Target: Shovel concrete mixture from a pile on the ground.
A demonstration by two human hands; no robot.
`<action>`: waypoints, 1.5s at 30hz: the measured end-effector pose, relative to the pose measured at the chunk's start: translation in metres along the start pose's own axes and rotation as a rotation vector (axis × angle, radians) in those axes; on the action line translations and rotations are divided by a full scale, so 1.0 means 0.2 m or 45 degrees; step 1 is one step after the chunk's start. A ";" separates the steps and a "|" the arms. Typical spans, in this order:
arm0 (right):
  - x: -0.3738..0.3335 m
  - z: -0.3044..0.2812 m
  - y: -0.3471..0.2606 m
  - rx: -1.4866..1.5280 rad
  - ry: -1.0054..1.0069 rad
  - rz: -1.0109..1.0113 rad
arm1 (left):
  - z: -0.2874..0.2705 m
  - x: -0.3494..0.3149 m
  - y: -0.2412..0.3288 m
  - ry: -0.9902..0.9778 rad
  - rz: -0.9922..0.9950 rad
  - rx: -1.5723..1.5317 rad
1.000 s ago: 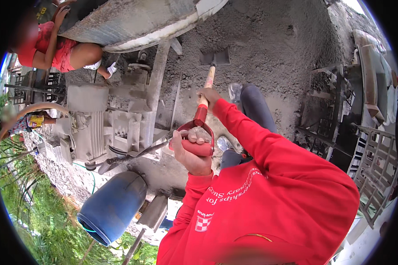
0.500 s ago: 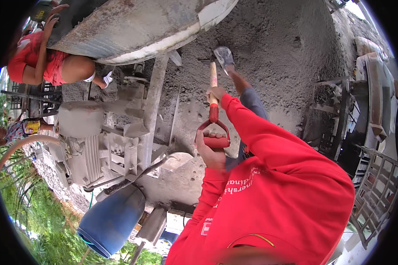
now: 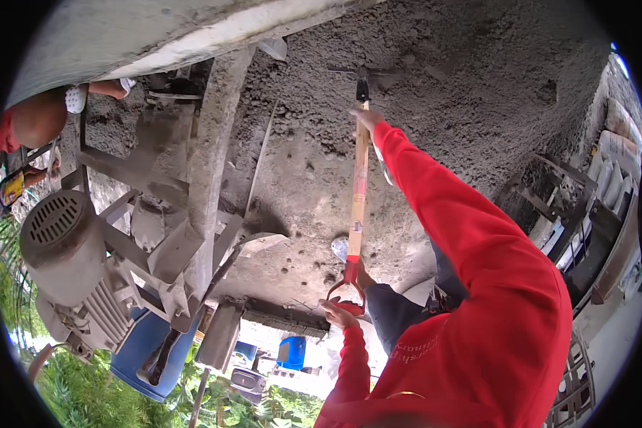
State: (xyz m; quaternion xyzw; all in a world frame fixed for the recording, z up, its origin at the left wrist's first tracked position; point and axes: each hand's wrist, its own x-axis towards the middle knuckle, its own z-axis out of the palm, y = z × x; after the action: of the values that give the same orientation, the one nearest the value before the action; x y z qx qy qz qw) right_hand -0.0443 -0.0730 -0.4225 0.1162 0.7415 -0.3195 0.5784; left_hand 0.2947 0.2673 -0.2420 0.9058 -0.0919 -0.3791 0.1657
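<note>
Left hand [image 3: 340,314] is wrapped around the red D-shaped grip [image 3: 352,305] of a long wooden-shafted shovel [image 3: 359,189], right hand [image 3: 368,120] closed round the shaft near the dark metal blade [image 3: 363,73], which is at the lumpy grey mix [image 3: 449,78]. Over to my left of the shovel there's a dusty grey finned motor [image 3: 63,242], blue plastic barrel [image 3: 146,360] partly hidden past it.
</note>
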 end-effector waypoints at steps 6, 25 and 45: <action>0.55 -0.01 -0.09 0.136 -0.067 -0.228 | 0.30 -0.02 0.12 0.250 -0.387 -0.467; -0.57 -0.69 0.53 0.349 -0.139 0.059 | -0.66 -0.61 0.57 -0.191 -0.169 -0.125; -0.95 -2.18 0.69 0.148 0.988 -0.173 | -0.54 -0.01 0.43 -1.351 -0.557 0.262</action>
State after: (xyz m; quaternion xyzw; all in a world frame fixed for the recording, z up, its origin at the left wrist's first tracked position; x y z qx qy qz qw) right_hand -0.2537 0.3359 -0.2368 0.2117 0.8916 -0.3309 0.2254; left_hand 0.3679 0.2120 -0.1375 0.6014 -0.0094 -0.7955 -0.0738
